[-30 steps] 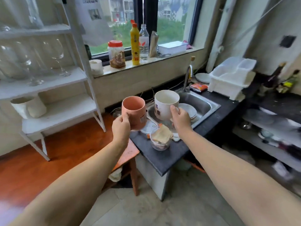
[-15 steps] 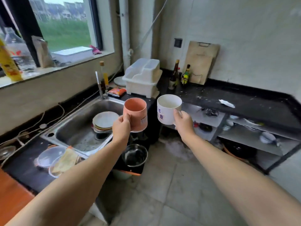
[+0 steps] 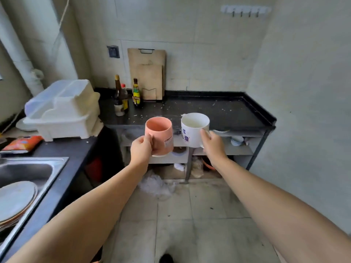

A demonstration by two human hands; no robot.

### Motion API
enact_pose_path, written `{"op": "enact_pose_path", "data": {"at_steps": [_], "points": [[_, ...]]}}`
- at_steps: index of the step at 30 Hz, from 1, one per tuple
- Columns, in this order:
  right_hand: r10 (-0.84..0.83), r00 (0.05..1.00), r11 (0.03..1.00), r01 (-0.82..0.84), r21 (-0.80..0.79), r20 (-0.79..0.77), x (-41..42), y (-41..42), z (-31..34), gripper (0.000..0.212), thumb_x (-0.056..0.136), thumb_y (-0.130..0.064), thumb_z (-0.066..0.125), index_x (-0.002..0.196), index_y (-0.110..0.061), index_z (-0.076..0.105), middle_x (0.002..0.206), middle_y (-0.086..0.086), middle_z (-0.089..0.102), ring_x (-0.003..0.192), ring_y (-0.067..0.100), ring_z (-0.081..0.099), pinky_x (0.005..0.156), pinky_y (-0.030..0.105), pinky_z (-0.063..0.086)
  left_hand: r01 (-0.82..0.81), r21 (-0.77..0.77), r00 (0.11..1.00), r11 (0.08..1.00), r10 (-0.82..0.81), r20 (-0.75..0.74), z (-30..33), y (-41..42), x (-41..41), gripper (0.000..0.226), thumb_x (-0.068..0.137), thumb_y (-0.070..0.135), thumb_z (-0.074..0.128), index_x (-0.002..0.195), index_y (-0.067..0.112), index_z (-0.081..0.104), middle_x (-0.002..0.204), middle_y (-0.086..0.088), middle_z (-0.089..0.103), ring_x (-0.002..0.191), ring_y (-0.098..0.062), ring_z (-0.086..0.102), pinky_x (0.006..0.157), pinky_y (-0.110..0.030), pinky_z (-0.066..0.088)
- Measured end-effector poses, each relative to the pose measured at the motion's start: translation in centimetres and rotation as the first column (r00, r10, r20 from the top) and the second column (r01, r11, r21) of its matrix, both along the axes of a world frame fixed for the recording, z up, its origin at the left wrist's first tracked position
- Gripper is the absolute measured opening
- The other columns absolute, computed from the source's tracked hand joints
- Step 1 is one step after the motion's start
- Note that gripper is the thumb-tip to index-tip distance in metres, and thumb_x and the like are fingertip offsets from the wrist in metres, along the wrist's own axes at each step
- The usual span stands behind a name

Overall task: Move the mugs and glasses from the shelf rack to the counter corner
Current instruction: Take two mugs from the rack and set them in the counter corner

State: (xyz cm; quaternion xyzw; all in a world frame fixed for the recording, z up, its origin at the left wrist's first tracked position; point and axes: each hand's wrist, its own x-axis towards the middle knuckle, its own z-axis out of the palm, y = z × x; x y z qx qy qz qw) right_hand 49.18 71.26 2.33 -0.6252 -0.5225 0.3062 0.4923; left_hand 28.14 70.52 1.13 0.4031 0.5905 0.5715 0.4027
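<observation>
The left hand hid the near side of the pink mug, and the right hand covered the white mug's handle. The blue print on the white mug was too blurred to read. The sink and the plates in it were cut off by the left edge. Things on the shelves under the worktop were too small to tell.

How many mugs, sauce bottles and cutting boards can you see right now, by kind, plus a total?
Mugs: 2, a pink mug in the left hand and a white mug in the right hand.
Bottles on the counter: 3.
Cutting boards leaning on the wall: 2.
Total: 7.
</observation>
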Motion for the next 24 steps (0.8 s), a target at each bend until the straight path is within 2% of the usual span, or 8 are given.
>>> {"op": "enact_pose_path", "data": {"at_steps": [4,7,11,13,16,18,21,24], "points": [[-0.104,0.995,0.995,0.104,-0.004,0.000,4.8,5.8,-0.2,0.034,0.095,-0.037,0.045,0.065,-0.022,0.045,0.061,-0.005,0.045,0.064,0.020,0.046,0.054,0.028,0.032,0.131,-0.028,0.991,0.991,-0.132,-0.021,-0.2,8.2,4.8,0.034,0.091,0.032,0.044,0.062,0.019,0.054,0.067,0.000,0.058,0.068,-0.017,0.052,0.063,-0.030,0.045],[-0.177,0.984,0.984,0.177,-0.018,0.015,8.4,10.2,0.1,0.035,0.094,-0.039,0.045,0.063,-0.024,0.044,0.060,-0.003,0.046,0.061,0.021,0.046,0.052,0.028,0.030,0.204,-0.057,0.979,0.977,-0.205,-0.013,0.4,14.3,8.7,0.032,0.092,0.030,0.042,0.067,0.018,0.057,0.074,-0.004,0.063,0.075,-0.021,0.058,0.072,-0.037,0.053],[-0.262,0.965,0.964,0.261,-0.044,-0.026,13.6,15.6,0.9,0.030,0.094,-0.038,0.046,0.070,-0.021,0.050,0.070,0.000,0.052,0.072,0.023,0.051,0.058,0.030,0.040,0.293,-0.047,0.956,0.955,-0.291,0.038,1.3,21.5,14.6,0.034,0.095,0.024,0.041,0.066,0.015,0.056,0.073,-0.005,0.060,0.072,-0.019,0.059,0.063,-0.029,0.055],[-0.308,0.950,0.951,0.306,-0.050,-0.055,16.6,18.1,0.8,0.028,0.094,-0.037,0.046,0.080,-0.014,0.055,0.078,0.003,0.057,0.081,0.026,0.056,0.068,0.039,0.047,0.320,-0.075,0.947,0.944,-0.318,0.039,1.4,24.9,17.6,0.033,0.094,0.024,0.040,0.065,0.014,0.053,0.075,-0.007,0.058,0.075,-0.022,0.057,0.072,-0.035,0.052],[-0.345,0.938,0.937,0.343,-0.061,-0.027,20.6,21.3,0.4,0.028,0.094,-0.038,0.045,0.086,-0.014,0.056,0.075,-0.004,0.056,0.080,0.021,0.056,0.064,0.034,0.046,0.354,-0.103,0.935,0.929,-0.350,0.062,0.8,29.2,21.4,0.031,0.093,0.022,0.040,0.064,0.015,0.045,0.073,-0.009,0.051,0.073,-0.023,0.050,0.072,-0.036,0.047],[-0.355,0.933,0.934,0.351,-0.071,-0.051,23.6,23.9,0.0,0.027,0.094,-0.037,0.045,0.080,-0.017,0.056,0.073,-0.003,0.055,0.074,0.020,0.053,0.055,0.028,0.044,0.374,-0.122,0.928,0.920,-0.368,0.064,0.3,32.2,24.3,0.031,0.095,0.023,0.041,0.065,0.015,0.047,0.066,-0.003,0.047,0.070,-0.021,0.046,0.071,-0.035,0.046],[-0.369,0.928,0.928,0.366,-0.064,-0.055,28.9,29.1,-0.8,0.028,0.094,-0.035,0.045,0.070,-0.022,0.051,0.071,-0.001,0.053,0.070,0.020,0.049,0.061,0.033,0.040,0.390,-0.133,0.920,0.911,-0.381,0.089,-0.8,37.4,29.3,0.031,0.095,0.023,0.042,0.066,0.014,0.046,0.064,-0.003,0.043,0.071,-0.021,0.044,0.077,-0.040,0.051],[-0.365,0.929,0.929,0.360,-0.080,-0.061,33.2,34.2,-1.1,0.028,0.094,-0.036,0.043,0.073,-0.021,0.052,0.073,-0.001,0.056,0.067,0.019,0.050,0.063,0.034,0.040,0.366,-0.158,0.929,0.917,-0.350,0.118,-1.5,42.2,33.8,0.031,0.095,0.026,0.043,0.068,0.013,0.050,0.071,-0.005,0.051,0.076,-0.022,0.051,0.087,-0.046,0.053]]}}
